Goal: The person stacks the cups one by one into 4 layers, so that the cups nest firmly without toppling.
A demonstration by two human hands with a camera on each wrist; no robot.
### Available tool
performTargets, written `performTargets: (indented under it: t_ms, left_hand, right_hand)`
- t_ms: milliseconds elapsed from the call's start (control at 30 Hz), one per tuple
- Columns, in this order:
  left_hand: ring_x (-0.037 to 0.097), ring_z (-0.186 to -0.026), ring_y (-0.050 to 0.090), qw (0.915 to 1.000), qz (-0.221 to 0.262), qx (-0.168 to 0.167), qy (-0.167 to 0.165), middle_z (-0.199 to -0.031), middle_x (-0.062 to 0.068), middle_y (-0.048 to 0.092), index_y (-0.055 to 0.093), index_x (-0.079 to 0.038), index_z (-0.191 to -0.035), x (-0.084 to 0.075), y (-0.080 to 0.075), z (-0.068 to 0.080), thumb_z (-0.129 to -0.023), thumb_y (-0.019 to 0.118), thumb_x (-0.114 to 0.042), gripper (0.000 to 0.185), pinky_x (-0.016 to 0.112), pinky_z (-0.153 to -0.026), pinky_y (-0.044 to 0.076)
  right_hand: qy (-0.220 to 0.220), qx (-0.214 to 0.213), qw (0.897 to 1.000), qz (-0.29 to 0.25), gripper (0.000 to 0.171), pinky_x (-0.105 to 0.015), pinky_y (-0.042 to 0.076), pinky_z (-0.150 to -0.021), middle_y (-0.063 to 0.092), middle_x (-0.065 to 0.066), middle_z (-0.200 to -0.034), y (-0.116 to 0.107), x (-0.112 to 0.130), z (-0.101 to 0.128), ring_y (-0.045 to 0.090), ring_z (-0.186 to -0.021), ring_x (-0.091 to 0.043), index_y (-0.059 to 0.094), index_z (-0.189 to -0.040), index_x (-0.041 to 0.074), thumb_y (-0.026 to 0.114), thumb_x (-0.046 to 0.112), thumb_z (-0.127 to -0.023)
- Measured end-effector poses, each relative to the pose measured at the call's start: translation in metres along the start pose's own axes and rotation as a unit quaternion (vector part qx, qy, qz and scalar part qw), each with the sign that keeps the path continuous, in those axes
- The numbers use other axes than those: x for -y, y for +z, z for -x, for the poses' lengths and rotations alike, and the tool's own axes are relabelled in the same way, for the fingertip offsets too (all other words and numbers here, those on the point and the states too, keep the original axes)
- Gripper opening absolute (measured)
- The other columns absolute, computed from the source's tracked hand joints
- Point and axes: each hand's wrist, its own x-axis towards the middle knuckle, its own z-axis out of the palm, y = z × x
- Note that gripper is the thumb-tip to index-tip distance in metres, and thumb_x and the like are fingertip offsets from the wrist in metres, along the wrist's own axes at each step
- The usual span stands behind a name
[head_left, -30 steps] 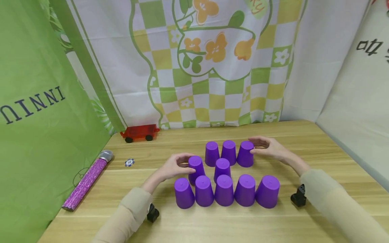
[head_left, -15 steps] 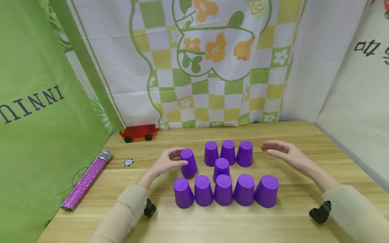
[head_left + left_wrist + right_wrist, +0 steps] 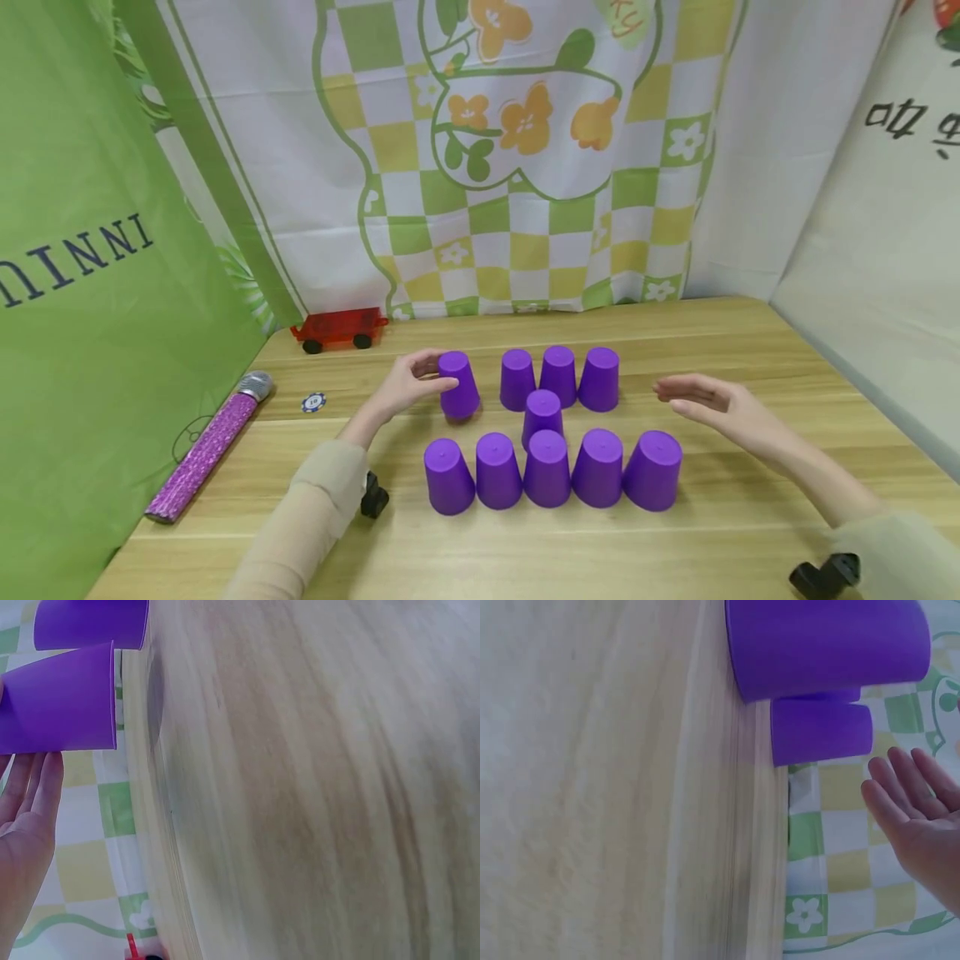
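Your step seems to be placing the cup (image 3: pixel 460 396) clamped in left grip (image 3: pixel 408 386), needing gentle lowering; right grip (image 3: pixel 716 406) is apart.

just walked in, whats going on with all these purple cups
A person's left hand holds an upside-down purple cup, which looks lifted just off the table, left of a back row of three cups. The right hand is empty, open to the right of that row. Nearer the person stands a front row of five cups, with a single cup behind its middle. All of them are upside down.
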Motion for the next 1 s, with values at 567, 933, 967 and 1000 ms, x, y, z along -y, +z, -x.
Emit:
performTargets:
  t_ms: [567,933,967,1000]
  left_hand:
    - [0.033,-0.117,0.057,0.9997,-0.002,-0.024,0.004,-0.123,0.021,0.061,0.054,0.0,-0.127,-0.001,0.014,-0.017,-0.08,0.074,-0.011,0.052,0.035,-0.096,0.051]
    - [0.036,-0.113,0.059,0.9995,0.017,-0.018,0.018,-0.119,0.026,0.061,0.055,0.006,-0.122,0.003,0.03,-0.021,-0.078,0.074,-0.002,0.049,0.034,-0.096,0.052]
    - [0.036,-0.113,0.059,0.9995,0.016,-0.016,0.019,-0.119,0.026,0.061,0.055,0.006,-0.122,0.003,0.03,-0.021,-0.078,0.074,-0.002,0.049,0.035,-0.096,0.052]
    - [0.036,-0.114,0.058,0.9996,0.016,-0.015,0.02,-0.119,0.026,0.06,0.055,0.006,-0.122,0.003,0.031,-0.021,-0.078,0.074,-0.002,0.049,0.035,-0.097,0.051]
  right_hand:
    - [-0.004,-0.004,0.999,-0.042,0.054,-0.012,0.05,-0.084,0.054,0.033,-0.115,0.016,0.003,0.044,0.054,-0.105,0.011,0.036,-0.134,-0.014,0.06,0.003,-0.089]
    - [0.029,-0.006,0.999,-0.045,0.058,-0.014,0.051,-0.084,0.05,-0.032,-0.13,0.031,0.011,0.044,0.053,-0.102,0.014,0.039,-0.134,-0.012,0.065,0.007,-0.087]
    - [0.032,-0.007,0.999,-0.043,0.058,-0.013,0.051,-0.085,0.049,-0.033,-0.131,0.032,0.012,0.043,0.053,-0.102,0.014,0.039,-0.134,-0.012,0.066,0.007,-0.086]
    - [0.035,-0.007,0.998,-0.042,0.058,-0.013,0.05,-0.085,0.049,-0.032,-0.131,0.033,0.013,0.043,0.052,-0.102,0.014,0.039,-0.134,-0.011,0.066,0.008,-0.086]
